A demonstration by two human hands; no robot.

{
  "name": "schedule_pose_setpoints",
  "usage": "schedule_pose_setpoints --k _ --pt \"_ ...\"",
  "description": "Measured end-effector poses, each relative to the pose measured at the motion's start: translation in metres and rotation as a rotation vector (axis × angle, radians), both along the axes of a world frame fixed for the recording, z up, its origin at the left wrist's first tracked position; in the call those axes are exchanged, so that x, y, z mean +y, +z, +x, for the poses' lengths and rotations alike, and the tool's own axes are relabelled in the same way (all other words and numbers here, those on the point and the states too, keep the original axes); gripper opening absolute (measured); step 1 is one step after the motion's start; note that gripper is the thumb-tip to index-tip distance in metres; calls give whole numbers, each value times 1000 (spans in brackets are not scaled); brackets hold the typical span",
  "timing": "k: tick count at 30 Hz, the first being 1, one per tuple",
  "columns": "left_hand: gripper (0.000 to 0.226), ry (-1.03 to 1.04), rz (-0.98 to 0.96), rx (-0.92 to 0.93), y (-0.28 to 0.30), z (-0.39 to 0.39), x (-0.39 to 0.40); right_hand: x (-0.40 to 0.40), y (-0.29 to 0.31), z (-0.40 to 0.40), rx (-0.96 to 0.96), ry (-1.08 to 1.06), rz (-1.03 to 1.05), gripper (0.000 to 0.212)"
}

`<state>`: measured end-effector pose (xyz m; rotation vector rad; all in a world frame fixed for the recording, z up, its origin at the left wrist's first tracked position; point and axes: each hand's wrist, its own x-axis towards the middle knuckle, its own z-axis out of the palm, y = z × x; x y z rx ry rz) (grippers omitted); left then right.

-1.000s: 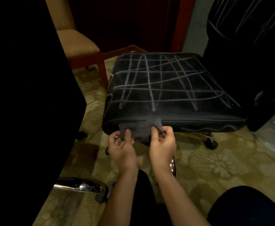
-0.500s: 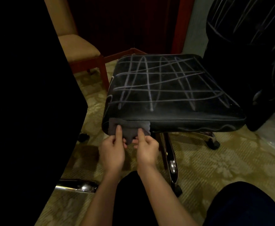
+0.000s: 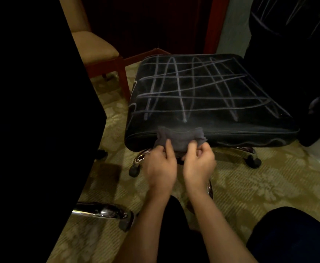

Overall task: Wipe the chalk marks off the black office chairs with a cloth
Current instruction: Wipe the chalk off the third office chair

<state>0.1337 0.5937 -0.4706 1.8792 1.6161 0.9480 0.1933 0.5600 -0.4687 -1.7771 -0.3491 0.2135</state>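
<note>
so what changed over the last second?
Both hands, left hand and right hand, slid the grey cloth left along the seat front edge, then back toward the middle, now spread wider and lapping onto the top. Both grip it throughout. Chalk lines on the seat top unchanged.

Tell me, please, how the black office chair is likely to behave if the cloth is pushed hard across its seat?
The black office chair will probably roll or swivel away, since it stands on castors over carpet. The seat looks padded, so it may give a little. Both hands grip the cloth, so nothing steadies the chair.
</note>
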Motion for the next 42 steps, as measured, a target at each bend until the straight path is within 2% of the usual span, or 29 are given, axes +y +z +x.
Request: schedule_pose_setpoints --k 4,8,10,13,15,20,22,24,27,30,35,38,42 --pt "53 -4 24 265 -2 -37 13 1 7 -9 -291 235 -283 21" --pt "52 39 69 301 -2 -49 19 10 -2 -19 -386 338 -247 26" --pt "56 10 75 305 -2 -37 17 6 -5 -6 -416 315 -239 30" --pt "60 -102 75 378 4 -10 6 -8 -13 26 -557 166 -228 46" --pt "58 -167 94 432 10 -2 1 -13 -18 36 -625 117 -209 46" --pt "54 -246 83 575 9 -23 16 -5 -21 20 -627 212 -185 41" --pt "52 -266 121 607 9 -24 22 -5 -20 19 -643 257 -192 31" --pt "50 -265 114 599 11 -17 21 -4 -14 22 -648 273 -207 19" --pt "45 -245 63 549 11 -13 17 -3 -10 26 -685 259 -192 13" --pt "43 -158 48 450 12 -18 19 -3 -13 20 -654 235 -133 22" --pt "41 39 -49 135 12 2 12 7 -9 19 -556 336 -158 46" --pt "42 -47 -58 186 15 27 0 -10 -17 52 -425 201 -100 47" --pt "42 -154 -30 248 24 45 -14 -29 -18 69 -330 115 -102 31"
